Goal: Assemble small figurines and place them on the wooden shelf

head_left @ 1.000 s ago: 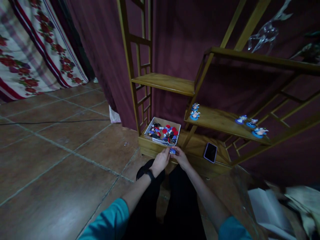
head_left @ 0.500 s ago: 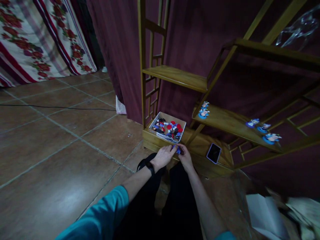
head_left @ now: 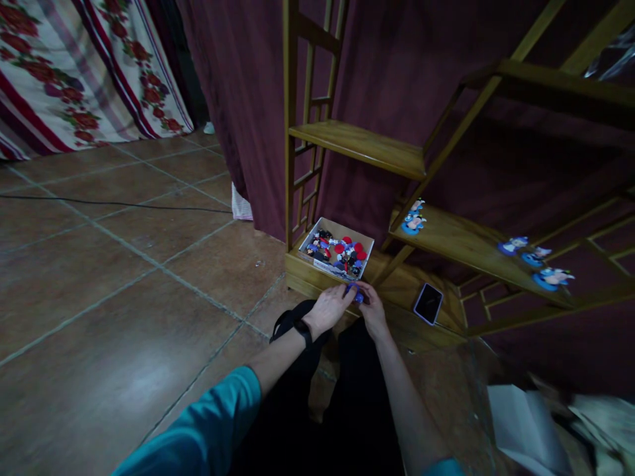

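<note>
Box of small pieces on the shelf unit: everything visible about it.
The box is shallow, rectangular and open-topped, pale outside and tan inside, apparently cardboard. It sits upright, slightly angled in view, on the left end of the wooden base. Jumbled small pieces in red, black, white and purple-blue cover much of its bottom. The left hand and right hand are close to its near side; contact is unclear.

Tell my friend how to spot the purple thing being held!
Find the brown wooden shelf unit. On its low base sits an open white-sided box of small colourful pieces. In front, left hand and right hand hold one small purple piece, the only one held.
</note>
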A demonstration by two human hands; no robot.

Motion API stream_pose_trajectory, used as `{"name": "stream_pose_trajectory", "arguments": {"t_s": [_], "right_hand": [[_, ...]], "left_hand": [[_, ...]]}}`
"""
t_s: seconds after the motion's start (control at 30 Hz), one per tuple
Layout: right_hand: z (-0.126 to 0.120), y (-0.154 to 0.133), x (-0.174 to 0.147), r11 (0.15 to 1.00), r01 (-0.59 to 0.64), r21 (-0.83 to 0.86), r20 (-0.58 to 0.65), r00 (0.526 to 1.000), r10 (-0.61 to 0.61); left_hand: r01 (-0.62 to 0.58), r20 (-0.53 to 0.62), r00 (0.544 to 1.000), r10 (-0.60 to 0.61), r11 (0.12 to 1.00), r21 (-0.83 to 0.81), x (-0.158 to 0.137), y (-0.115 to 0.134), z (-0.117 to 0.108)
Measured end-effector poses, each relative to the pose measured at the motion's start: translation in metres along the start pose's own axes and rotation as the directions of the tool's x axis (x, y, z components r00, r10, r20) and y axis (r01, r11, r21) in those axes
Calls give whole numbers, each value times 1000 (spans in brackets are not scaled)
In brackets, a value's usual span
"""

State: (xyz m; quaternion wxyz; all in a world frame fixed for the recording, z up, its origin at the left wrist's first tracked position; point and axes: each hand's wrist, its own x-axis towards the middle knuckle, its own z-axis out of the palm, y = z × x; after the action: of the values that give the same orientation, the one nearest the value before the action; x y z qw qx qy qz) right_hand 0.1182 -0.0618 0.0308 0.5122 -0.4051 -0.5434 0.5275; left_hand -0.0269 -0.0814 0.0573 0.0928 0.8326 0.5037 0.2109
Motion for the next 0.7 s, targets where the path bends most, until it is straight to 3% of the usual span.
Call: {"name": "stream_pose_trajectory", "arguments": {"t_s": [0.2, 0.33, 0.43, 0.53, 0.6, 0.7], "right_hand": [[1, 14, 10, 999, -33, 3, -27, 999, 33], [5, 22, 16, 996, -70, 50, -66, 995, 73], [9, 22, 17, 988, -104, 117, -90, 989, 114], [12, 20, 16, 977, -140, 163, -85, 984, 155], [13, 19, 15, 974, -155, 167, -87, 981, 171], [13, 18, 15, 974, -152, 165, -84, 982, 168]], "left_hand": [[97, -59, 992, -113, 971, -219, 4, -6, 9], [129, -92, 976, -197, 866, -484, 12, -19, 18], [195, -27, 958, -285, 718, -668, 20, -31, 27], [272, 130, 943, -305, 486, -831, 24, -40, 35], [304, 203, 935, -291, 361, -882, 25, -43, 36], [333, 256, 921, -295, 249, -909, 23, -43, 33]]}}
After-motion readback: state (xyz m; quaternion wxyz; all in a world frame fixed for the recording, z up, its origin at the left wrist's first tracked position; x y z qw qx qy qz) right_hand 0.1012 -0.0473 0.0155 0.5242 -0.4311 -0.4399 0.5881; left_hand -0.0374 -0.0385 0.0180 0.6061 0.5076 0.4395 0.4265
